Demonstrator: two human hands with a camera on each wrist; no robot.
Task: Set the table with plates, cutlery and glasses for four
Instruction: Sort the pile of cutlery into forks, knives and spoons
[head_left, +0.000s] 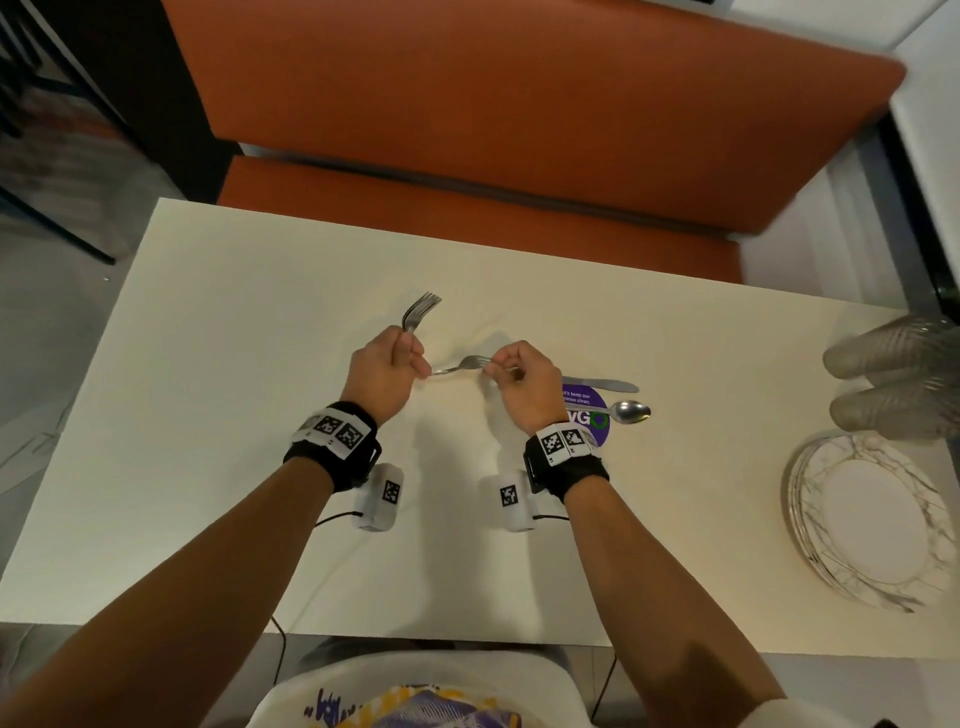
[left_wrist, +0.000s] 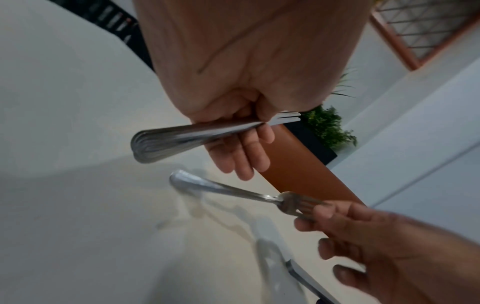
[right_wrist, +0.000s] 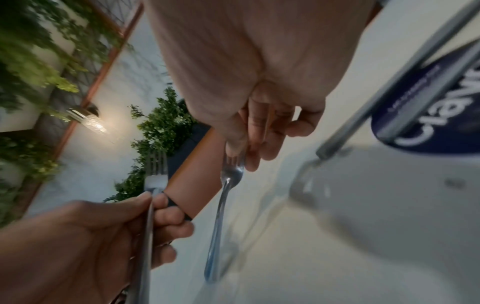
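My left hand (head_left: 387, 366) grips bunched forks (head_left: 418, 312); my right hand (head_left: 519, 382) pinches one fork (head_left: 462, 365) by its tines, to lay separately.

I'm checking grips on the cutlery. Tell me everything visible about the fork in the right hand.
The fork is slim, shiny metal with a ridged, rounded handle end. The right hand pinches it at the tines, so the handle points toward the left hand. It lies roughly level, low over the white table; whether the handle touches the tabletop cannot be told.
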